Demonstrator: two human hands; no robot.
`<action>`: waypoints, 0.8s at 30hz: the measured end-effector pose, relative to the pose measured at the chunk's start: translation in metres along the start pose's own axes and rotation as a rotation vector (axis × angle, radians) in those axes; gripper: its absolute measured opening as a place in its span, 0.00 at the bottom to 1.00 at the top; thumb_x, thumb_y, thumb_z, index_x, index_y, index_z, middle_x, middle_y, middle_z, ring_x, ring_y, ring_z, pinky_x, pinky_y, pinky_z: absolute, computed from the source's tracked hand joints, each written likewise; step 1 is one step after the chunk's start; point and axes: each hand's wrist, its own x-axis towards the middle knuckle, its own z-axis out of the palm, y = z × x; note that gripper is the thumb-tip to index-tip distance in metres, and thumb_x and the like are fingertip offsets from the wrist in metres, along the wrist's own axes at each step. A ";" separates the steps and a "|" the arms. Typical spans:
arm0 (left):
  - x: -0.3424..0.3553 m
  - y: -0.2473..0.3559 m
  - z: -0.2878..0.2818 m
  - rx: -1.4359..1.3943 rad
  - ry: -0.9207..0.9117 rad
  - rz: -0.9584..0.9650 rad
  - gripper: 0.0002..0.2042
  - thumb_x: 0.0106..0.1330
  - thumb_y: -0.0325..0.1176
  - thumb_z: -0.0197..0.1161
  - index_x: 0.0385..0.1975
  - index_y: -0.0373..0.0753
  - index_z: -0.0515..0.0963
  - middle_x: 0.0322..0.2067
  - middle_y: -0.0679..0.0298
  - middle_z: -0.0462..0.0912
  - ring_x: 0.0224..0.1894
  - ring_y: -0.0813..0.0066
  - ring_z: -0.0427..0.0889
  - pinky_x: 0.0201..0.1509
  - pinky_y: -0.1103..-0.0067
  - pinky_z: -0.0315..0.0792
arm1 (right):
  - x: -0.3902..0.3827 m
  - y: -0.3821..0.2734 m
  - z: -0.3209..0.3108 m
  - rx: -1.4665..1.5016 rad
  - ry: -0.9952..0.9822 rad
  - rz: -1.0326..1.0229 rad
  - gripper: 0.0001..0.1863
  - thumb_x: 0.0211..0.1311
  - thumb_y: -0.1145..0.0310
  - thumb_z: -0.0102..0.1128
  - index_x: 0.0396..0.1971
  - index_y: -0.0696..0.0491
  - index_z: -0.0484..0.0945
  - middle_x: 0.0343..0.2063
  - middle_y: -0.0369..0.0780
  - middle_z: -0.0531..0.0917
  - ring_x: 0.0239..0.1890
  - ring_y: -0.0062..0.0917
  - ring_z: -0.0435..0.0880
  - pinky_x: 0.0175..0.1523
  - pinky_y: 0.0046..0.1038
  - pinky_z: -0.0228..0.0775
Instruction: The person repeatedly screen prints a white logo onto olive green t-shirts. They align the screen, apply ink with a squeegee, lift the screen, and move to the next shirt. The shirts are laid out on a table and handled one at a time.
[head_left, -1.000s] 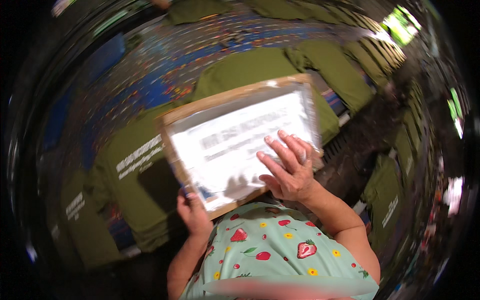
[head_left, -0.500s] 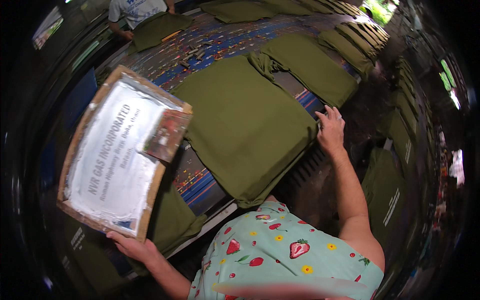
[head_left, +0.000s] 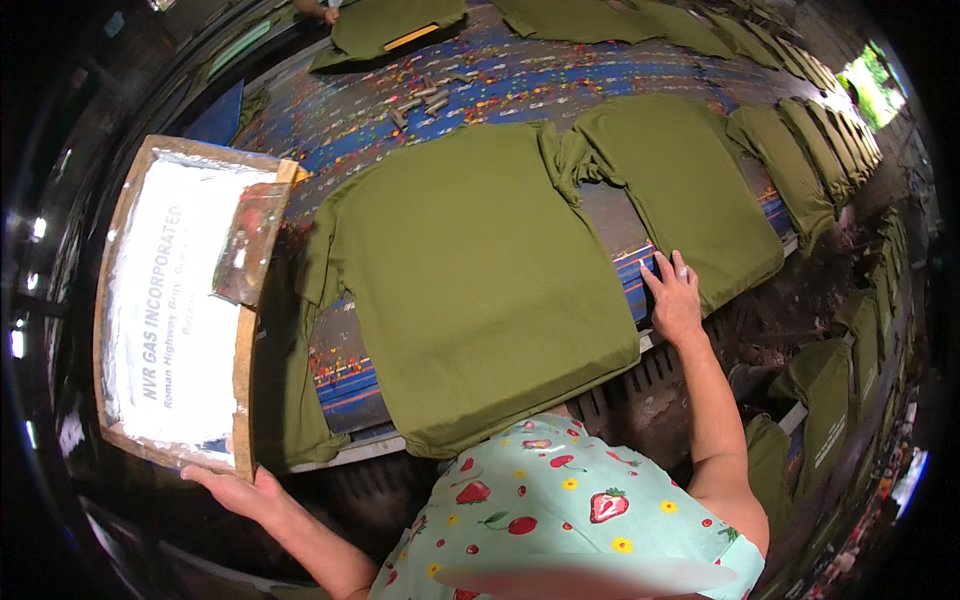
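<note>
Screen frame: we find a wooden printing screen frame (head_left: 175,305) held off the left end of the desk, tilted, its white mesh facing up with grey lettering across it.
Squeegee: a flat paint-smeared squeegee (head_left: 245,245) lies on the frame's right rail, touching it.
Left hand: our left hand (head_left: 232,492) grips the frame's lower corner from beneath, fingers closed around the wood.
Right hand: our right hand (head_left: 673,300) rests open, fingers spread, on the desk edge between two shirts; it grasps nothing.
Nearest shirt: an olive green shirt (head_left: 470,280) lies flat on the desk directly ahead, just beside the frame, its lower hem hanging over the near edge.
Second shirt: another olive shirt (head_left: 680,185) lies to the right, its sleeve touching the first at the collar.
Desk: a long paint-spattered blue desk (head_left: 450,95) carries further olive shirts in a row running off to the right.
Small parts: several short grey cylinders (head_left: 420,100) sit loose on the desk beyond the nearest shirt.
Other person: a hand shows at the far edge, on a shirt there.
</note>
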 end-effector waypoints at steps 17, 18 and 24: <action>-0.096 -0.071 0.035 0.065 -0.460 -0.560 0.38 0.87 0.59 0.46 0.77 0.27 0.60 0.73 0.48 0.69 0.72 0.55 0.74 0.75 0.62 0.72 | 0.015 -0.054 -0.048 1.925 0.153 0.421 0.33 0.87 0.49 0.49 0.79 0.56 0.64 0.60 0.44 0.85 0.51 0.25 0.88 0.60 0.31 0.81; -0.100 -0.076 0.037 0.065 -0.550 -0.592 0.37 0.87 0.59 0.45 0.77 0.27 0.61 0.72 0.49 0.71 0.71 0.56 0.75 0.74 0.63 0.73 | 0.008 -0.053 -0.050 1.990 0.116 0.402 0.37 0.87 0.43 0.46 0.80 0.56 0.61 0.60 0.43 0.84 0.52 0.26 0.87 0.59 0.34 0.83; -0.114 -0.100 0.032 0.084 -0.805 -0.741 0.29 0.88 0.53 0.48 0.71 0.31 0.71 0.63 0.56 0.80 0.62 0.65 0.82 0.67 0.70 0.76 | -0.064 -0.050 -0.057 2.206 -0.067 0.466 0.35 0.84 0.46 0.52 0.74 0.61 0.69 0.60 0.46 0.85 0.57 0.32 0.88 0.65 0.36 0.82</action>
